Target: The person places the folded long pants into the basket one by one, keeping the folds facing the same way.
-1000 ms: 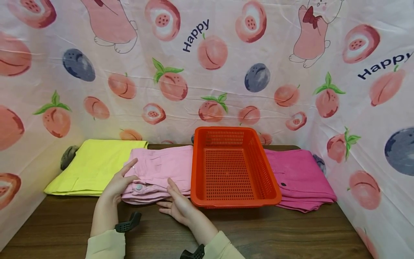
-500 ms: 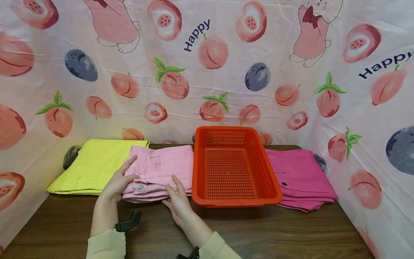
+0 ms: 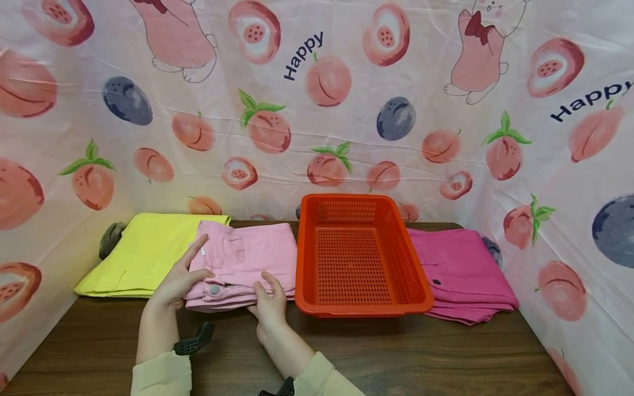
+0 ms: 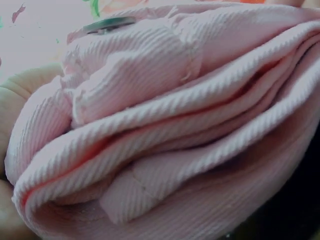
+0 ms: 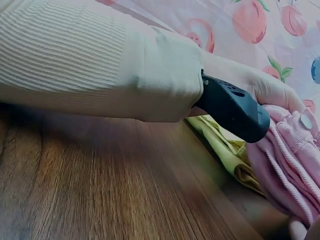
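Note:
Folded light-pink trousers with a metal button lie between yellow folded trousers and an orange basket. My left hand grips their left side, its thumb on the top layer near the button and a finger stretched along the edge. At the front edge, my right hand holds the same trousers, with fingers on top and part of the hand hidden beneath. The left wrist view shows the stacked layers of the pink trousers close up. In the right wrist view the left hand wraps their far side.
The perforated orange basket stands right of the pink trousers, with nothing in it. Beyond it are magenta folded trousers. Yellow folded trousers lie at left on the wooden table. A fruit-printed cloth encloses the back and sides.
My right hand has moved from beside the front edge onto the pink trousers and taken hold. The trousers have shifted slightly left, away from the basket. The left hand keeps its grip.

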Action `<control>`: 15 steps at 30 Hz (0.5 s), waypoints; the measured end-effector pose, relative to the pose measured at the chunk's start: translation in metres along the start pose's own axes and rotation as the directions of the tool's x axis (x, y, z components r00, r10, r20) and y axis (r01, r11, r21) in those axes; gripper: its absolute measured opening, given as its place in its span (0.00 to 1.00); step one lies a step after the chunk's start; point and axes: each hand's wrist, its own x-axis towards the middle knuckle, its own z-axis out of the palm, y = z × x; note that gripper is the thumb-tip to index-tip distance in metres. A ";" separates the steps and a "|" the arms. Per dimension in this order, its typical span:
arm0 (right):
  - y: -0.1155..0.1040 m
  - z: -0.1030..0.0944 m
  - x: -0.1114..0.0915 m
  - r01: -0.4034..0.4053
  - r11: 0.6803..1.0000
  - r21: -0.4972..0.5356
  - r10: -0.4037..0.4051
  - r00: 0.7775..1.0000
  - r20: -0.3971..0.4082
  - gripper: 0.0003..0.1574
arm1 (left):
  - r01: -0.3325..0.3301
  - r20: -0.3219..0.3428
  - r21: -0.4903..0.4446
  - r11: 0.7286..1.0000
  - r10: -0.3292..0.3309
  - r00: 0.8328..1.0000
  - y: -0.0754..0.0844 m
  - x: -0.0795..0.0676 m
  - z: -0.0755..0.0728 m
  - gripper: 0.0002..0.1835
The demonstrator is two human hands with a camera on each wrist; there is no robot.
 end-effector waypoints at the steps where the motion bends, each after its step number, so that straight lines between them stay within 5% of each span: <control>1: 0.000 0.001 0.000 0.001 1.000 0.010 -0.001 1.000 -0.006 0.20 | -0.004 -0.003 0.001 1.000 0.004 1.000 0.001 -0.001 0.000 0.47; 15: -0.007 0.010 0.001 0.036 0.992 0.118 -0.042 0.998 0.047 0.24 | 0.000 -0.058 -0.003 1.000 0.000 0.998 0.017 -0.009 -0.008 0.49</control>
